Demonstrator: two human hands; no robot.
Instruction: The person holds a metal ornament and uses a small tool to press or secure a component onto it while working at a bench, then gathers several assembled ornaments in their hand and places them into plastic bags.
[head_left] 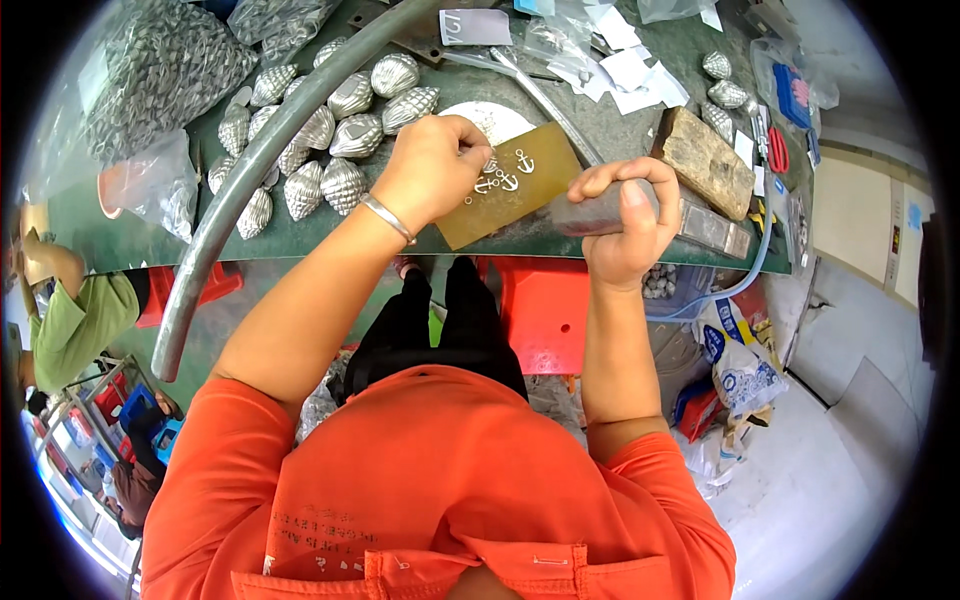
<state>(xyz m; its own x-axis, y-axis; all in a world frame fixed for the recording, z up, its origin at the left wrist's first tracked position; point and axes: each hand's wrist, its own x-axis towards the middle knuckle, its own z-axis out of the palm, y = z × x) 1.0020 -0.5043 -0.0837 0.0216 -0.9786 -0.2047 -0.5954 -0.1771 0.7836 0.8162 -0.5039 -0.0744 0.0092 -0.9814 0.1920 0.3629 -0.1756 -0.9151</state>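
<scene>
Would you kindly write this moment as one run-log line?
left hand: fingertips bunched over yellowish sheet | right hand: gripping grey block | on sheet: silvery anchor shapes | nearby: ridged silvery pieces

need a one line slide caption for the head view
Left hand close to silvery anchor shapes on a yellowish sheet, right hand holding a grey block, ribbed ornaments to the left.
</scene>
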